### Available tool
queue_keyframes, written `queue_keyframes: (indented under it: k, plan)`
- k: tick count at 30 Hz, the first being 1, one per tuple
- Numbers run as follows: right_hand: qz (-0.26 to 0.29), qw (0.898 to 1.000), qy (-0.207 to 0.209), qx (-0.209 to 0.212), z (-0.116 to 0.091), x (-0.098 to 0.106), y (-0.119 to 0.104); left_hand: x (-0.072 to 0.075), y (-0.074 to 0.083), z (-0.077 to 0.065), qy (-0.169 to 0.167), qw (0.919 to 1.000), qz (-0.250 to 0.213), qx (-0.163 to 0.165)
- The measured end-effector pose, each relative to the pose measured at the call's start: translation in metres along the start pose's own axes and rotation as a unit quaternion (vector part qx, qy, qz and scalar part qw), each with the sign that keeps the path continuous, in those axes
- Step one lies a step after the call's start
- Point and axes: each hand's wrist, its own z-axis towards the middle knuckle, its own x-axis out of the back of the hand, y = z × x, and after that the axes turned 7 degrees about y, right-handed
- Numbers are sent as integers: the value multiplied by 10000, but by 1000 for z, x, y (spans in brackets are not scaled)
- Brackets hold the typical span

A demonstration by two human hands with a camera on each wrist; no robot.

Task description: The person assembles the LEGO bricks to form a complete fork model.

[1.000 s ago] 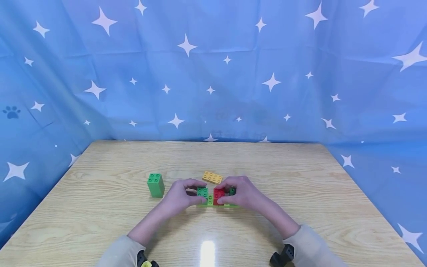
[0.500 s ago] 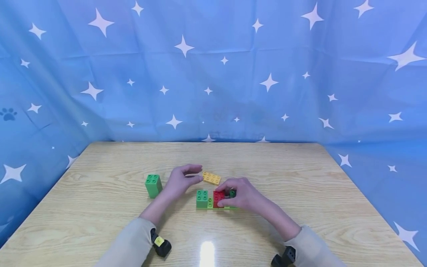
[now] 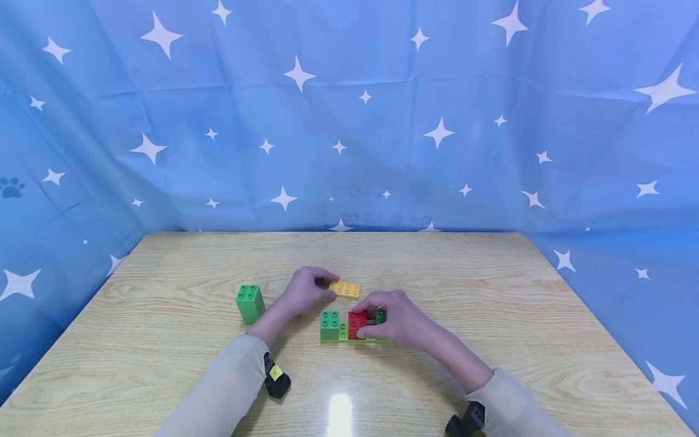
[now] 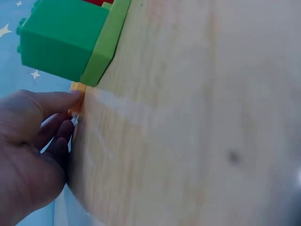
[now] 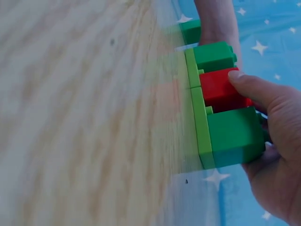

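My left hand (image 3: 307,292) pinches the left end of a flat yellow building brick (image 3: 348,289) behind the assembled bricks. In the left wrist view, thumb and fingers meet at the yellow brick's edge. My right hand (image 3: 401,317) grips a red brick (image 5: 218,89) between thumb and fingers. That red brick stands on light green plates (image 5: 202,129), between a green brick (image 3: 330,326) on the left and another green brick (image 5: 235,136) on the right. The right wrist view shows two plates end to end, with a seam under the red brick.
A tall green block (image 3: 250,304) stands upright on the wooden table (image 3: 164,340), beside my left forearm. A blue curtain with white stars (image 3: 349,121) hangs behind the table and at its sides.
My left hand has left the left green brick, moved back and taken hold of the yellow brick, which has turned a little. My right hand stays on the red brick.
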Motion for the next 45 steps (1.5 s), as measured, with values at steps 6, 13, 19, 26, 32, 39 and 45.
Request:
queue_keyframes:
  k: [6, 13, 19, 26, 32, 39, 45]
  plan:
    - [-174, 9998, 16, 99, -3, 3, 1, 6, -3, -8, 15, 10000, -9, 25]
    - [-97, 9999, -7, -116, -6, 5, 0, 12, -3, -17, -98, 9999, -49, -43]
    - [-81, 10000, 33, -38, -9, 5, 1, 15, -1, -26, -258, 9996, -114, -68]
    - [-161, 9995, 238, 132, -12, 6, 0, 16, -1, -37, -430, 9991, -67, -12]
    - [-312, 9979, 527, 203, -13, 9, 1, 19, -2, -44, -532, 9980, -193, -264]
    - [-451, 9962, 726, 146, -12, 14, -1, 20, -4, -47, -580, 9976, -142, -350]
    - [-353, 9962, 786, 76, -9, 15, -3, 20, -2, -52, -576, 9978, -104, -306]
